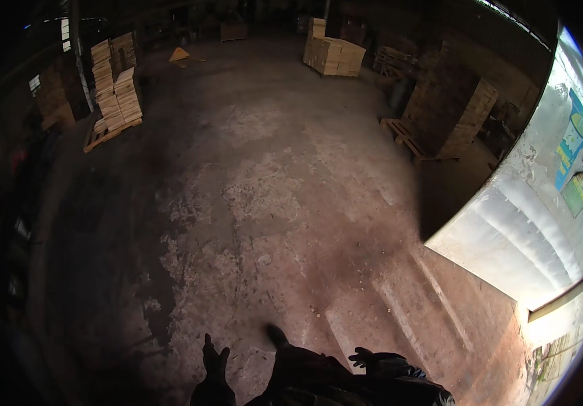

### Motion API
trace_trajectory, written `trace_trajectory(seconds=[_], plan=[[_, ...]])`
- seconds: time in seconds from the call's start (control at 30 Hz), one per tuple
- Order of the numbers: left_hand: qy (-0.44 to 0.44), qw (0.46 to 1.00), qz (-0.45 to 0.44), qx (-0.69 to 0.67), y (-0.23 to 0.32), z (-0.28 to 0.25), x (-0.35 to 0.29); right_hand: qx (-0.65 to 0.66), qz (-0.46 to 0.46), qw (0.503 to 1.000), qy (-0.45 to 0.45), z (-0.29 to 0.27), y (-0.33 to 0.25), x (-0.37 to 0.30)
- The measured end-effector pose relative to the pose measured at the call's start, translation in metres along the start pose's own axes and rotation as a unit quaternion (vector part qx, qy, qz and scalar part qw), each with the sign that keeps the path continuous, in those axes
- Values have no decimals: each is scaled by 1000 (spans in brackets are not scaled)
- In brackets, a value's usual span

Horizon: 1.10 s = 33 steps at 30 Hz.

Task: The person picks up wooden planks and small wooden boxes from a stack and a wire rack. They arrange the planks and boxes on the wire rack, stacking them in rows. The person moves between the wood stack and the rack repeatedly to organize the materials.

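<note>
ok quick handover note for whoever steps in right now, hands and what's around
Left hand: dark glove, fingers spread, empty, over the worn concrete floor.
Right hand: dark glove, open, empty.
A dark shoe points ahead between them.
Stacks of pale wooden boards on a pallet stand far left; another pale stack far ahead; a darker stack on a pallet at right.
Nothing is held; no stack is within reach.

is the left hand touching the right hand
Apart. The head view shows the left hand and the right hand on opposite sides of the person's dark leg, with bare concrete floor beyond them.
</note>
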<state>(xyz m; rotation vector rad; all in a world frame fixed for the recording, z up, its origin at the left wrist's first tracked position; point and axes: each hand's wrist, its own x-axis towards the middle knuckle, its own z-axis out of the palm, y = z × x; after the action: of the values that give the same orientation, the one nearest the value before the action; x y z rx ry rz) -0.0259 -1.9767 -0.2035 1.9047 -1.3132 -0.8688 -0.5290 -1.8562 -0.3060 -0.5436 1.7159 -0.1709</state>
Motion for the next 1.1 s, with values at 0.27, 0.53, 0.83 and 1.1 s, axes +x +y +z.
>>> trace_trajectory(seconds=[0.27,0.53,0.83,1.1], plan=[[84,947,-299,78,-49,-85,39,-42,-239,969,-45,49,-405,107],[262,869,-421,13,-105,-206,122,-253,-403,875,-85,240,-641,116],[148,948,-282,19,-99,-272,412,-346,-191,917,-48,285,-697,137],[86,976,-193,53,-76,-284,666,-303,-117,945,37,307,-771,223]])
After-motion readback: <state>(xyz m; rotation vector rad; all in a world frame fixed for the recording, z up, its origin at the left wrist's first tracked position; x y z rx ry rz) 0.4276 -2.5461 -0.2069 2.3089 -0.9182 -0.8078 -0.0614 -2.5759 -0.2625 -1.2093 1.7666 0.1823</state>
